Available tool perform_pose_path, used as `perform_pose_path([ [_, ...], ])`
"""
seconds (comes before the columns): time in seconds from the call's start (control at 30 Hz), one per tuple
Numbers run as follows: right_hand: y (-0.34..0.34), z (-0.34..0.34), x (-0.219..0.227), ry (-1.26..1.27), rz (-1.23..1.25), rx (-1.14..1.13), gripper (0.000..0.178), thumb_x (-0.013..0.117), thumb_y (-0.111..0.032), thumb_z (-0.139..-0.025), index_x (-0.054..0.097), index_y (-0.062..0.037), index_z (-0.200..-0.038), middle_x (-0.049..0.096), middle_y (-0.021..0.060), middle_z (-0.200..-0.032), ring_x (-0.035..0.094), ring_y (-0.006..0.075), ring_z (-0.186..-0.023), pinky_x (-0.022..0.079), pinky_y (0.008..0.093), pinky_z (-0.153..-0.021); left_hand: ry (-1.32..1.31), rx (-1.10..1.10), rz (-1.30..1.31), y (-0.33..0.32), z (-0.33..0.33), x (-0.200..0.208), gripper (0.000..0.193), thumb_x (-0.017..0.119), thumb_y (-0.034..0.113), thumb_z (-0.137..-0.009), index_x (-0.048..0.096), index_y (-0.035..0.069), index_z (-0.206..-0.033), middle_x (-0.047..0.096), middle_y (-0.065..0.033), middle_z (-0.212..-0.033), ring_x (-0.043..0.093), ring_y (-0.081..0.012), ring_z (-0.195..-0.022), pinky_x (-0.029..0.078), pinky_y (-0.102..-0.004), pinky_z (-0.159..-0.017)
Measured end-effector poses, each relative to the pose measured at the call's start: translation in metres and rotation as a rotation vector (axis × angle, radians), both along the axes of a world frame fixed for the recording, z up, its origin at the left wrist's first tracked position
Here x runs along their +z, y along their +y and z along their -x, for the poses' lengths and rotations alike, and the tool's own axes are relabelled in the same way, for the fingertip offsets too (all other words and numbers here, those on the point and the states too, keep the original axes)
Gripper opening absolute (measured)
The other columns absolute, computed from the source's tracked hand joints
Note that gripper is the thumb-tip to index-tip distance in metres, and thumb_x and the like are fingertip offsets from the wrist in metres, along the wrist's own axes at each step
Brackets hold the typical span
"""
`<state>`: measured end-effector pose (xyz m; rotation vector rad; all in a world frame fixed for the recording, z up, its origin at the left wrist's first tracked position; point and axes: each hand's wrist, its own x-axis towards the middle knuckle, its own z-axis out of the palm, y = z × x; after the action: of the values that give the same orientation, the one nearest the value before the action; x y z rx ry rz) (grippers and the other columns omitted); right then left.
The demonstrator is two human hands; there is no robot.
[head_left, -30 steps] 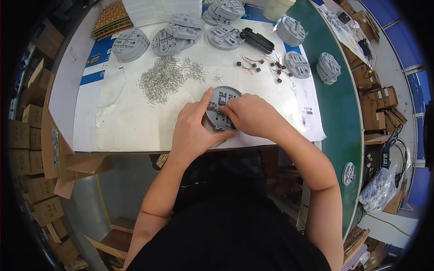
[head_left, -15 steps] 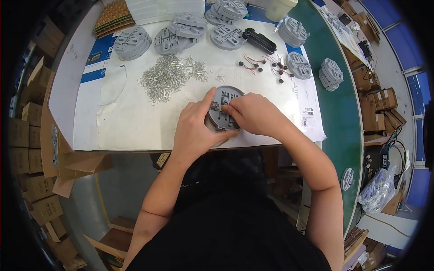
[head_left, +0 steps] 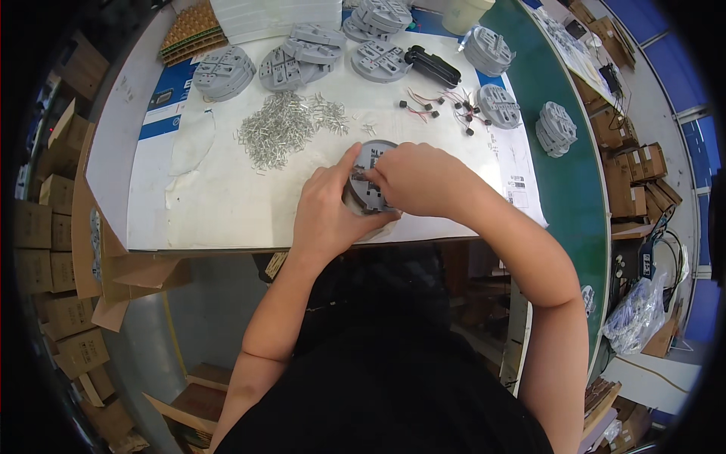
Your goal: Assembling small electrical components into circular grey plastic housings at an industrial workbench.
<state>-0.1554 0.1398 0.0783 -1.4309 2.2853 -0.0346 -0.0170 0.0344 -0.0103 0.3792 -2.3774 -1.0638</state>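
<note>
Near the table's front edge is a round grey plastic base (head_left: 366,193) with slots and small dark parts inside. My left hand (head_left: 327,206) grips its left and near rim, thumb along the near side. Over its right half, my right hand (head_left: 417,180) is closed, with the fingertips pressed down near the middle. Whatever those fingers pinch is hidden. Beyond my left hand lies a heap of small silvery metal pins (head_left: 277,130). Several small black parts with red wires (head_left: 467,113) lie further right.
Stacks of grey round bases (head_left: 224,73) line the back, beside a black oblong plastic piece (head_left: 433,66) and a pale tub (head_left: 466,15). More bases (head_left: 556,129) stand on the green surface at right. Cardboard boxes (head_left: 79,352) are piled at left.
My right hand has lifted and turned slightly over the base, its elbow swinging outward to the right. The left hand keeps its hold on the rim.
</note>
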Motion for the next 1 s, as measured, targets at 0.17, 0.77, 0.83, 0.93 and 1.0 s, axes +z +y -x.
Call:
perform_pose_path([
  [0.17,-0.001,0.0,-0.015,-0.072,0.075,-0.046,0.037,0.056,-0.028,-0.105,0.077,-0.0046,-0.085,0.074,0.0187,-0.082,0.071,0.0414,-0.078,0.057,0.0519,-0.072,0.013,-0.017,0.004,0.001,-0.003,0.0,0.104,0.101,0.035,-0.058,0.057,0.001,-0.146,0.069,-0.0144,-0.098,0.065,-0.0315,-0.09,0.053,-0.0432,-0.086],
  [0.77,0.058,0.013,-0.047,-0.294,0.617,-0.087,0.03,0.067,-0.034,-0.101,0.07,-0.0053,-0.107,0.074,0.0117,-0.089,0.072,0.0306,-0.079,0.058,0.0403,-0.069,0.0,-0.207,-0.408,-0.031,-0.012,-0.023,0.078,0.081,0.01,-0.084,0.05,0.004,-0.155,0.068,-0.0112,-0.103,0.062,-0.0199,-0.087,0.052,-0.033,-0.077],
  [0.83,0.067,-0.007,-0.062,0.02,0.738,0.066,0.035,0.075,-0.035,-0.098,0.068,-0.0071,-0.117,0.072,0.0081,-0.09,0.071,0.0239,-0.078,0.056,0.0351,-0.067,-0.11,-0.196,-0.563,-0.029,-0.007,-0.02,0.067,0.075,0.006,-0.089,0.053,0.002,-0.152,0.066,-0.009,-0.103,0.059,-0.0152,-0.086,0.05,-0.0282,-0.073],
  [0.93,0.074,-0.017,-0.066,0.498,0.752,0.095,0.043,0.08,-0.028,-0.094,0.066,-0.0087,-0.129,0.071,0.0053,-0.089,0.065,0.0123,-0.069,0.053,0.028,-0.062,0.092,-0.077,-0.501,-0.018,0.006,-0.023,0.044,0.069,0.004,-0.096,0.063,0.0,-0.14,0.063,-0.0052,-0.095,0.054,-0.0101,-0.079,0.045,-0.0229,-0.068],
  [1.0,0.086,-0.004,-0.055,0.288,1.06,-0.221,0.041,0.081,-0.02,-0.092,0.067,-0.0097,-0.129,0.07,0.0038,-0.087,0.06,0.0084,-0.065,0.05,0.0264,-0.059,0.11,-0.023,-0.218,-0.003,0.009,-0.001,0.032,0.068,0.003,-0.098,0.069,-0.001,-0.13,0.062,-0.0035,-0.089,0.053,-0.0097,-0.075,0.045,-0.0239,-0.068],
])
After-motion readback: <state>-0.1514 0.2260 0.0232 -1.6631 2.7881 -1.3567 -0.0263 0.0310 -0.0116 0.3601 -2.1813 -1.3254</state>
